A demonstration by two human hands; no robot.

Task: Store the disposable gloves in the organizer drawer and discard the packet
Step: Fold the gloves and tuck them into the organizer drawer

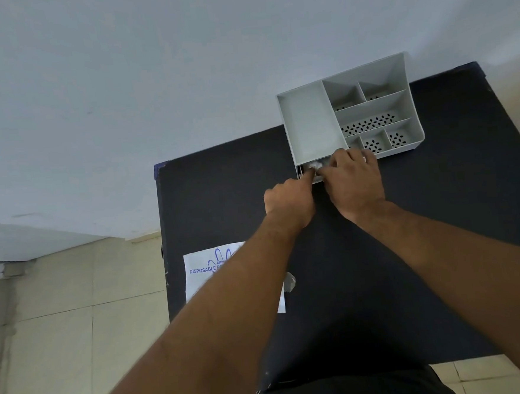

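One dark table (381,280) fills my view, with the grey organizer (309,122) at its far edge and the white glove packet (203,277) lying flat near my left forearm. My left hand (290,204) pokes the crumpled gloves (313,165) into the drawer (304,172), which stands slightly open. My right hand (354,184) rests curled over the drawer's front; I cannot tell what it grips.

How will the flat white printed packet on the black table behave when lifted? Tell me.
The flat white printed packet will probably flop: it looks like thin film. It lies flat, so it is likely light and nearly empty. It may slide on the black table.
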